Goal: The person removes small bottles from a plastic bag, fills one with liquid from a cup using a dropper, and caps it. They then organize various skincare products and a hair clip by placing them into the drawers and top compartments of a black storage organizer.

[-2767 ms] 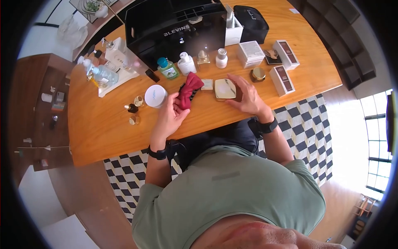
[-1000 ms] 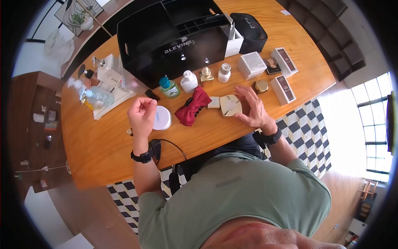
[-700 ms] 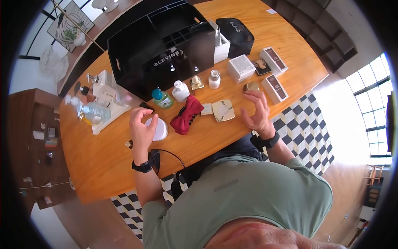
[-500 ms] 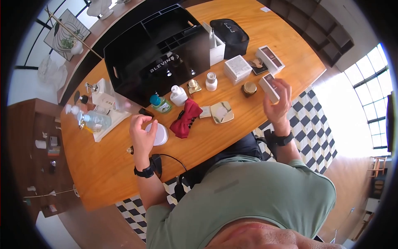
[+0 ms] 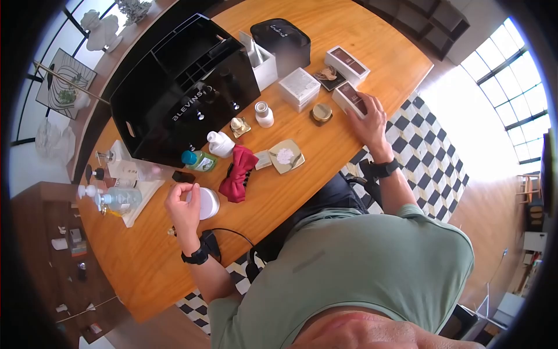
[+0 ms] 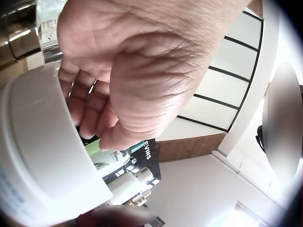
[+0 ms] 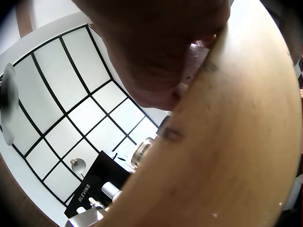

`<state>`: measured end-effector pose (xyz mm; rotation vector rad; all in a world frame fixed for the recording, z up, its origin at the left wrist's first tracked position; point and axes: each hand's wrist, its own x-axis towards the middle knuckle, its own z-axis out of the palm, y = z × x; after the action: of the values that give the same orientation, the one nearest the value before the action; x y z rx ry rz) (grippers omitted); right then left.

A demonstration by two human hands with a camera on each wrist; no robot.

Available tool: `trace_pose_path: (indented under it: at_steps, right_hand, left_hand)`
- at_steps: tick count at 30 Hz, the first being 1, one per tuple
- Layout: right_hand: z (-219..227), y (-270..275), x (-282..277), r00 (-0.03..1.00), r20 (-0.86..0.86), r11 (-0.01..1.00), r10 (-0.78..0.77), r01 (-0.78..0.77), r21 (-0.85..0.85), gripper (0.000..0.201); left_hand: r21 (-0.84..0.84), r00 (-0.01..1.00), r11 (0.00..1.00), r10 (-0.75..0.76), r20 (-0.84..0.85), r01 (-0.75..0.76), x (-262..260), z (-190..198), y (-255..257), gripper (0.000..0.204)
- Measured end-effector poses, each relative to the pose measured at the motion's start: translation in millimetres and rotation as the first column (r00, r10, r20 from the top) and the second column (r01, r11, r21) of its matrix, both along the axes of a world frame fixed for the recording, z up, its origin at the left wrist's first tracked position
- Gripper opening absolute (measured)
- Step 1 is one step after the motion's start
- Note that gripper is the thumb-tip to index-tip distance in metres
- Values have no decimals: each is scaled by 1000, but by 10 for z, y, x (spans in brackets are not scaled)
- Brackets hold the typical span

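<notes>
In the head view my right hand (image 5: 372,125) grips the near end of a small white box with a brown panel (image 5: 347,95), at the right of the table. The right wrist view shows the hand dark and close, hiding most of the box. My left hand (image 5: 183,209) hovers beside a round white jar (image 5: 208,204), fingers loosely curled and holding nothing. That jar fills the left side of the left wrist view. A dark red bow hair clip (image 5: 239,173) lies right of the jar. Farther right are a small pale card (image 5: 263,160) and a square gold compact (image 5: 286,156).
A black BLEVINS organizer (image 5: 192,107) stands behind a green mouthwash-like bottle (image 5: 199,161) and white bottles. A gold-lidded jar (image 5: 320,114), a white box (image 5: 299,89) and another brown-panelled box (image 5: 347,64) are at right. Pump bottles (image 5: 121,199) stand on a left tray.
My left hand has left the red bow and moved left to the white jar. My right hand has left the gold compact and taken hold of the brown-panelled box. The head view has turned.
</notes>
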<state>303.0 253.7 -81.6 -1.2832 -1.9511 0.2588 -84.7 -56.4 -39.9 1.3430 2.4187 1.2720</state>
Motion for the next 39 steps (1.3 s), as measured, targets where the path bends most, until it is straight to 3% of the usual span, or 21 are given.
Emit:
trace_pose_path:
  at_steps: [10,29,31,33,39]
  right_hand:
    - [-101,37,35,995,-63,997,80,-80,15,57]
    - [-40,-27,-14,992,-83,995,91,-87,47,54]
    - [-48,-12,-11,994,-54,989,91,-84,119,54]
    - [-45,-29,-31,995,-54,995,83,-79,64,52]
    - [-132,22,-26,995,-7,986,100,-98,138,53]
  left_hand:
    - [6,991,999,-47,126,46,-4,-116,23,14]
    - [-64,993,990,-122,6,122,32,-26,40,16]
    - [-69,994,992,-106,2,106,17,-50,33,16]
    - [-67,990,990,-127,-59,123,4,-64,17,15]
    - [-67,993,991,-117,-25,115,24,-39,28,15]
